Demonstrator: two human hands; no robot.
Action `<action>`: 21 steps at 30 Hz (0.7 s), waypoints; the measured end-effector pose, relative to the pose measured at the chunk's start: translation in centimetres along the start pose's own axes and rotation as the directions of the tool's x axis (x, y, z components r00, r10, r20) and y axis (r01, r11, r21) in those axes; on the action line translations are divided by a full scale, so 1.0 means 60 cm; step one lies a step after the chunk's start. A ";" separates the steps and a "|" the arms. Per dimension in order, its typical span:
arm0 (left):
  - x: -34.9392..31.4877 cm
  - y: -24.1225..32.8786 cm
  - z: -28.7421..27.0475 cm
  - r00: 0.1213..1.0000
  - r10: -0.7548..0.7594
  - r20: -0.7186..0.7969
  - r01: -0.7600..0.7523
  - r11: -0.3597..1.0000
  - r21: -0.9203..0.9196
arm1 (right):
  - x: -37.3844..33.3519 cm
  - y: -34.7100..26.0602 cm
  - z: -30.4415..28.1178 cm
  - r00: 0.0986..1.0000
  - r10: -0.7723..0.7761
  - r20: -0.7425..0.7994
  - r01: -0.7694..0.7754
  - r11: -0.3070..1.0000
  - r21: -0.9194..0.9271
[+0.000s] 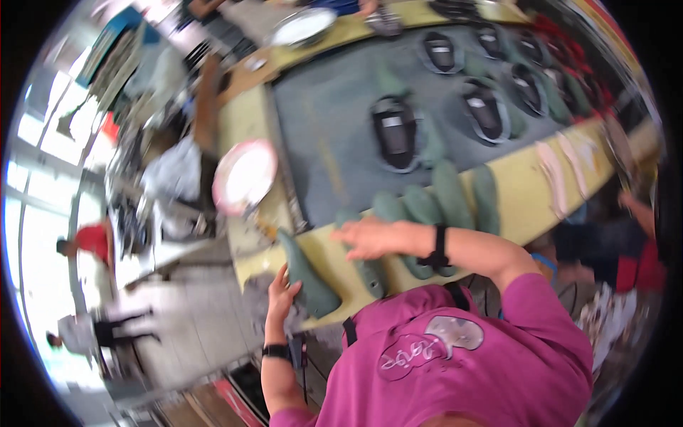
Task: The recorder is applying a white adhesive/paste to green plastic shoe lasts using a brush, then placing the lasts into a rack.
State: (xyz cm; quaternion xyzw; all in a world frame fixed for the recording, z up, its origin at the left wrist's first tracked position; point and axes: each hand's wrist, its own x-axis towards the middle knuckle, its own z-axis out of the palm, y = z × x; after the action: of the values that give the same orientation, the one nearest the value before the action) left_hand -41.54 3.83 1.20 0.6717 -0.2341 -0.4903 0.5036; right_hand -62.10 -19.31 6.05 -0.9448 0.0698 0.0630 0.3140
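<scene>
Several green shoe lasts lie side by side along the near yellow edge of the worktable. My left hand point(281, 293) is at the outer side of the leftmost shoe last point(309, 281), its thumb and a finger apart against or close to it; I cannot tell how firmly it touches. My right hand point(370, 238) reaches leftward over the row, fingers stretched out, above a second shoe last point(370, 274). That hand partly covers the last below it. To its right stand more shoe lasts point(448, 192), partly behind my right forearm.
On the grey belt point(313, 107) sit dark shoe uppers point(395, 135) beside more green lasts. A pink-rimmed basin point(245, 178) stands on the left ledge, a white basin point(304, 28) farther off. Pale pink strips point(551, 178) lie at right. Other people are around the table and at far left.
</scene>
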 end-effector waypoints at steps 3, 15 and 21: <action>-0.010 -0.043 0.001 0.995 0.072 -0.075 -0.064 0.992 0.107 | 0.058 0.002 -0.027 0.992 0.016 -0.128 -0.013 1.000 0.024; 0.047 -0.035 0.070 0.883 0.190 -0.430 0.044 0.877 0.478 | 0.394 -0.022 0.091 0.934 -0.339 -0.110 0.211 0.775 -0.596; 0.037 -0.027 0.056 0.897 0.098 -0.431 0.090 0.915 0.394 | 0.398 0.010 0.089 0.872 -0.468 -0.146 0.282 0.723 -0.631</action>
State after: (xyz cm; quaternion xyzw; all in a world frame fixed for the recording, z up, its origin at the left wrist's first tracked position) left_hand -43.96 1.16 -1.25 0.8540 -0.2111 -0.2649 0.3948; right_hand -39.16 -18.76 -2.43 -0.9868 -0.1022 -0.1258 -0.0037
